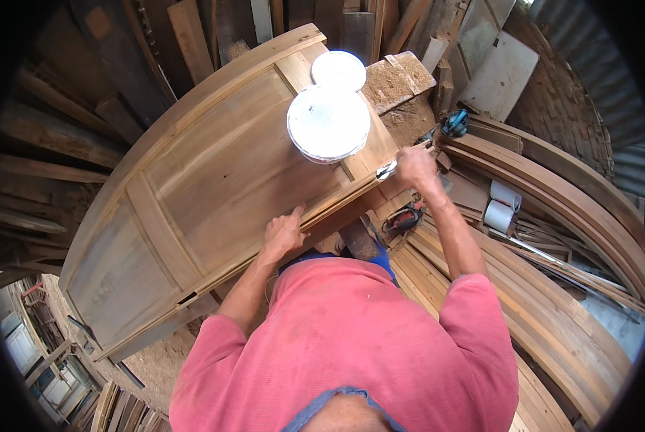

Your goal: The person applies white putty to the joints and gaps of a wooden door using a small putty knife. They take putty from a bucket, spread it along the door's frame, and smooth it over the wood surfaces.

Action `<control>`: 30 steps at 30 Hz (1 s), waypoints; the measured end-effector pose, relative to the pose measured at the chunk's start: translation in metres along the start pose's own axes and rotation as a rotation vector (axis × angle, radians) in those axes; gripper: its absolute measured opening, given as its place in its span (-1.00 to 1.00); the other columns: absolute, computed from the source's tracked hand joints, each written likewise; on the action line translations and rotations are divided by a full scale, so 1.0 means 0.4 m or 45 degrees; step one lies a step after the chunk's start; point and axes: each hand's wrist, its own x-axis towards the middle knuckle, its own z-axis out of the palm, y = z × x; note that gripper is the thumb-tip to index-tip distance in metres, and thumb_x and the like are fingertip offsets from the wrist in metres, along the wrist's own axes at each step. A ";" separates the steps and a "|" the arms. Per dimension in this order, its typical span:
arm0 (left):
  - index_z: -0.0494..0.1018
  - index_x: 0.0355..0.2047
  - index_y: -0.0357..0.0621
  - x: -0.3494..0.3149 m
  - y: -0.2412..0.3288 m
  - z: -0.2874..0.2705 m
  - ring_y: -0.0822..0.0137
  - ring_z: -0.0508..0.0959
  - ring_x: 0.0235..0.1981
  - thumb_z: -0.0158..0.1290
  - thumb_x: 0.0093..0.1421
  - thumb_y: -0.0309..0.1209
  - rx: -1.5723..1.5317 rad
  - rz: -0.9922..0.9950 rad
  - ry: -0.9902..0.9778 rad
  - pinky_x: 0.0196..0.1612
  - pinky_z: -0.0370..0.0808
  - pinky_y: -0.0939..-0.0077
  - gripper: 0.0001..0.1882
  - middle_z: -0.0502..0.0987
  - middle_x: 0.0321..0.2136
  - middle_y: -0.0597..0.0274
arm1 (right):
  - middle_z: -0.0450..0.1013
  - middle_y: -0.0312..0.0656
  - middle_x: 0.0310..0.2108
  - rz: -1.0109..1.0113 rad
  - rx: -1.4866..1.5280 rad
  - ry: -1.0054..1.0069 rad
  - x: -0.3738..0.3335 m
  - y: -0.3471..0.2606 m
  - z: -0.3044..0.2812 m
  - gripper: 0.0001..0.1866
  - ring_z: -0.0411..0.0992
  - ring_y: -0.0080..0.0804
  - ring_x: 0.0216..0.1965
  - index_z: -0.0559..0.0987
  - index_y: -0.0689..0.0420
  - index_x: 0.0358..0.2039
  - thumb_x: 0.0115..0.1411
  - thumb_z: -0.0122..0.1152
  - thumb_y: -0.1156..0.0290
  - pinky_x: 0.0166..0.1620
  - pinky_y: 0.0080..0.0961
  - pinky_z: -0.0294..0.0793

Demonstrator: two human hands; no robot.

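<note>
A wooden panelled door (214, 180) lies flat in front of me. My right hand (417, 169) is closed around what looks like a putty knife (386, 171), its pale blade against the door's near edge towards the right end. My left hand (285, 232) rests on the same edge further left, index finger stretched along the wood and the other fingers partly curled; it holds nothing that I can see. On the door stands a round white tub (328, 124), overexposed so its contents are unclear. Just beyond it is a smaller white disc, perhaps its lid (339, 70).
A red power tool (405, 217) lies near my right forearm, and a blue one (455, 124) sits farther off. Long planks (524, 302) stretch along my right. White rolls (502, 209) lie among them. A sawdust-covered board (398, 83) is behind the tub; boards lean along the back.
</note>
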 end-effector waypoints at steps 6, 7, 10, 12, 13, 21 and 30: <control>0.25 0.21 -0.03 -0.004 0.006 -0.009 -0.24 0.58 -0.25 0.28 0.02 -0.24 0.004 0.020 0.026 -0.20 0.50 -0.07 -0.25 0.58 -0.35 -0.25 | 0.58 0.10 -0.25 0.334 0.135 -0.014 0.018 0.031 -0.055 -0.76 0.58 -0.03 -0.16 0.68 0.20 -0.31 0.03 0.13 0.45 -0.09 -0.20 0.58; 0.25 0.20 -0.04 -0.004 0.008 -0.010 -0.24 0.58 -0.25 0.28 0.02 -0.24 -0.003 0.022 0.021 -0.21 0.50 -0.08 -0.25 0.58 -0.35 -0.25 | 0.59 0.09 -0.26 0.238 0.108 0.007 0.019 0.046 -0.066 -0.77 0.58 -0.02 -0.17 0.68 0.20 -0.33 0.02 0.13 0.46 -0.11 -0.22 0.59; 0.25 0.19 -0.05 -0.003 0.008 -0.009 -0.24 0.58 -0.26 0.28 0.02 -0.25 0.008 0.019 0.020 -0.21 0.50 -0.07 -0.27 0.57 -0.35 -0.26 | 0.57 0.14 -0.33 0.080 0.021 -0.023 -0.008 -0.011 -0.044 -0.80 0.57 0.06 -0.20 0.67 0.18 -0.41 0.00 0.10 0.46 -0.12 -0.16 0.56; 0.26 0.19 -0.04 0.000 0.006 -0.009 -0.25 0.57 -0.25 0.27 0.01 -0.26 0.001 0.032 0.048 -0.21 0.51 -0.07 -0.27 0.58 -0.34 -0.25 | 0.55 0.16 -0.38 -0.083 0.033 -0.059 -0.047 -0.075 -0.035 -0.82 0.55 0.11 -0.23 0.64 0.16 -0.48 -0.05 0.07 0.46 -0.12 -0.12 0.54; 0.26 0.19 -0.03 -0.001 0.005 -0.007 -0.25 0.57 -0.25 0.27 0.01 -0.27 -0.004 0.038 0.059 -0.21 0.51 -0.06 -0.27 0.58 -0.34 -0.25 | 0.58 0.08 -0.28 -0.137 -0.023 -0.145 -0.059 -0.092 -0.040 -0.79 0.58 -0.02 -0.17 0.68 0.14 -0.36 0.00 0.13 0.50 -0.07 -0.19 0.57; 0.29 0.17 -0.06 -0.036 0.034 0.008 -0.18 0.57 -0.25 0.26 -0.03 -0.42 0.011 0.080 0.153 -0.21 0.52 -0.01 -0.29 0.57 -0.25 -0.14 | 0.58 0.09 -0.22 0.219 -0.021 -0.027 0.025 0.106 -0.076 -0.74 0.57 -0.03 -0.12 0.67 0.21 -0.29 -0.03 0.22 0.44 -0.08 -0.21 0.58; 0.30 0.16 -0.07 -0.032 0.019 0.039 -0.17 0.57 -0.24 0.24 -0.07 -0.47 0.004 0.098 0.219 -0.22 0.52 0.00 -0.28 0.56 -0.21 -0.13 | 0.59 0.06 -0.27 0.124 -0.053 -0.099 -0.037 -0.014 -0.020 -0.76 0.59 -0.02 -0.20 0.67 0.19 -0.34 -0.07 0.19 0.47 -0.11 -0.17 0.57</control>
